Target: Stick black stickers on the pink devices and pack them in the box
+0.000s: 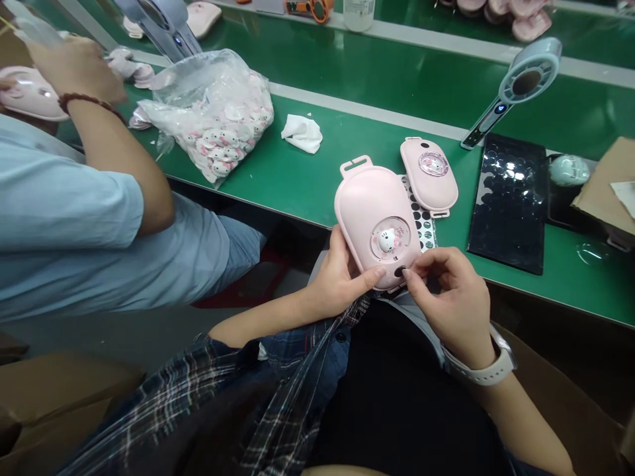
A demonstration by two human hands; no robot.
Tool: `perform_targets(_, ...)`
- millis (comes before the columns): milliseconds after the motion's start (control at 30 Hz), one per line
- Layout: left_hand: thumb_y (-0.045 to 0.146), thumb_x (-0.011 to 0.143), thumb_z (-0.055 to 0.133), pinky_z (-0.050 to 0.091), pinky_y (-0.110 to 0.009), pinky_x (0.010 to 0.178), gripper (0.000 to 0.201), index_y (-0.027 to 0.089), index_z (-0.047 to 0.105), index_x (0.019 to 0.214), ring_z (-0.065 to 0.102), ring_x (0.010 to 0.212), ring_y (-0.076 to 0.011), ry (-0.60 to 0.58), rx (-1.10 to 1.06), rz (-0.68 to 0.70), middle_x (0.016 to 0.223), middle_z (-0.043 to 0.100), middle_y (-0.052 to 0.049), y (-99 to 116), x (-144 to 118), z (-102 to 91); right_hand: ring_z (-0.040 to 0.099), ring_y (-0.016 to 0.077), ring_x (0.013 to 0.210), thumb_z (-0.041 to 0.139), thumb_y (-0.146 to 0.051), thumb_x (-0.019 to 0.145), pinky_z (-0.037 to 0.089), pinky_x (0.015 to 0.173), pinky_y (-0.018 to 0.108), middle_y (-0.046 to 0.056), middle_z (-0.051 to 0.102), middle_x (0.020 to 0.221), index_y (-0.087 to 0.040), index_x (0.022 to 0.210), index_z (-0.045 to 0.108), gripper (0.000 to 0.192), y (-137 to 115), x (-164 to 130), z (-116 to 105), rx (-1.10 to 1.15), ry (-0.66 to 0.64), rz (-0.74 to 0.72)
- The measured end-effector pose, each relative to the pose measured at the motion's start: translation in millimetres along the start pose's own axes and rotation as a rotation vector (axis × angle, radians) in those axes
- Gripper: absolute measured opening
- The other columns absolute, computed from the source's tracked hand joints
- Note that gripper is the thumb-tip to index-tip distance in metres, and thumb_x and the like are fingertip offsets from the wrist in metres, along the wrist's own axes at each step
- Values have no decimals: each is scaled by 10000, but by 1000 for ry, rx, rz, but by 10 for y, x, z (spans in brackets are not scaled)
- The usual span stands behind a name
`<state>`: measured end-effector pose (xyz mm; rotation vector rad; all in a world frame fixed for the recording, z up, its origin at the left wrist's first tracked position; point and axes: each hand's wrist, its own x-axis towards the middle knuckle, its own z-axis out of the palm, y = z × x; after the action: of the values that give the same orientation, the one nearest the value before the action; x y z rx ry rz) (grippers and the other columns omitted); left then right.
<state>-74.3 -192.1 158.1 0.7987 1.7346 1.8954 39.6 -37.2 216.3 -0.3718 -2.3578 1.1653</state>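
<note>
Pink case held over the green table edge
Left hand grips its lower left side; right hand pinches a small black dot at its bottom end, fingertips closed

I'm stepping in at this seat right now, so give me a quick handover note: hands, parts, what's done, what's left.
Left hand holds the pink case from the side, thumb near its bottom edge.
Right hand pinches at the small dark dot below the cat figure.
Second pink case lies on the green table, beside a dot sheet.
Done: figure sits in the held case.
Left: dot looks not yet pressed flat.
</note>
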Motion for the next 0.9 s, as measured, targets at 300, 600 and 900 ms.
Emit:
perform_targets(300,438,833,798,477,-526,1169,736,240,330,1365,561,1369,-319,-2,-131,-35,1434,558,-139,65,17,25,628,133,714,751,-234,869,542,656,266,-32,609,834,-233,1063,580,259,113,-14,-36,11,-9,95)
perform_targets(600,481,844,793,585,-490,1041,755,242,457,1477,618,1282,-351,-326,-102,-73,1414,594,-149,123,8,33,694,230,1085,767,-453,916,600,837,332,90,691,1244,-247,1327,581,496,369,-129,-239,380,-85,265)
perform_targets(900,438,937,705,618,-423,985,592,298,547,1490,658,1253,-306,-883,-49,-243,1487,539,-153,62,283,312,738,231,952,889,-465,771,603,857,361,67,774,1083,-220,1212,678,547,800,-668,-813,567,107,511)
